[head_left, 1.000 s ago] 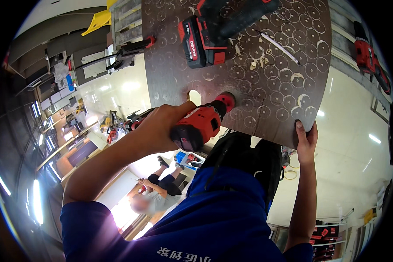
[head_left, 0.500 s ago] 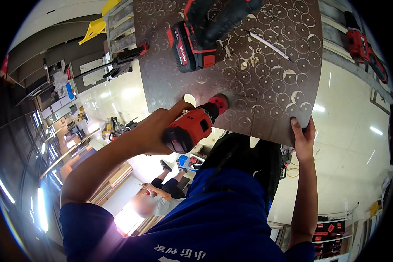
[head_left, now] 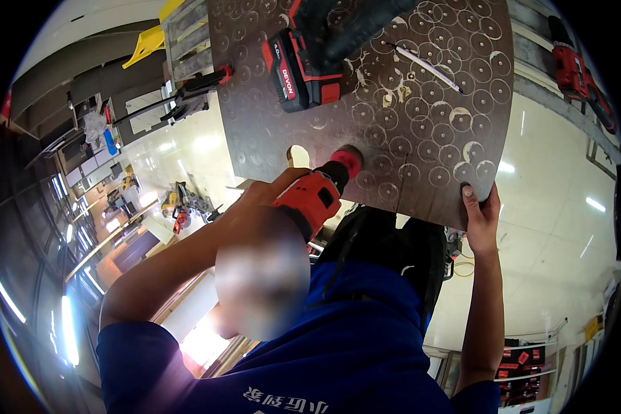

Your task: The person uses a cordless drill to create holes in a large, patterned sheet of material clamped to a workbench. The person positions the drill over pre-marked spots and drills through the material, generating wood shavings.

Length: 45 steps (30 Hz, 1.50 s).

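Observation:
My left hand (head_left: 259,200) is closed around a red cordless drill (head_left: 310,200); a blurred patch hides the drill's rear and some of the fingers. A red hole saw (head_left: 348,160) in its chuck meets the face of a dark brown board (head_left: 262,131). Many ring-shaped cuts with centre holes cover this board. At its near right corner my right hand (head_left: 483,214) grips the edge, thumb on top. Left of the hole saw is an open notch (head_left: 298,156) through the board.
On the board lie a second power tool with a red and black battery (head_left: 300,72), a white pen (head_left: 428,69) and wood chips (head_left: 393,96). Another red drill (head_left: 571,72) rests on the frame at right. Tools lie on the floor at left.
The view has shifted slightly. The hole saw stays against nearly the same spot on the board, and my right hand keeps its grip. A blurred patch now covers the drill's rear.

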Each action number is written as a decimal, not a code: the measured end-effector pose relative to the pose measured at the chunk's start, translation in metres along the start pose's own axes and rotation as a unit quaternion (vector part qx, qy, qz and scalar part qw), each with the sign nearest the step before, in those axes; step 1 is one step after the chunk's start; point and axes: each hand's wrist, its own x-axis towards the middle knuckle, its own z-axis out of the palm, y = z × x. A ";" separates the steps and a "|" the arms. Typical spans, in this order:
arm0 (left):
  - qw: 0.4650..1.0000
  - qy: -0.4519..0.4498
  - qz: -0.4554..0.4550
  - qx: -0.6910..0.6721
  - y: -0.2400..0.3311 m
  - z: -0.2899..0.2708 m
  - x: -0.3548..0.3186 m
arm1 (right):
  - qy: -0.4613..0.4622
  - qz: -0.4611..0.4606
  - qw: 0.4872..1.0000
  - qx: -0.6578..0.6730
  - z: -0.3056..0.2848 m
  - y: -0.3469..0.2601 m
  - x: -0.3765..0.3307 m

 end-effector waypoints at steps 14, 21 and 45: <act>0.985 0.063 0.123 -0.100 -0.027 0.023 0.009 | -0.002 -0.009 1.000 0.001 -0.001 0.001 0.001; 0.985 0.079 0.136 -0.068 -0.019 0.024 0.007 | 0.001 -0.003 1.000 0.016 0.001 0.000 0.001; 0.989 0.110 0.100 0.013 0.004 0.028 0.002 | 0.006 -0.010 1.000 0.010 -0.001 0.003 0.000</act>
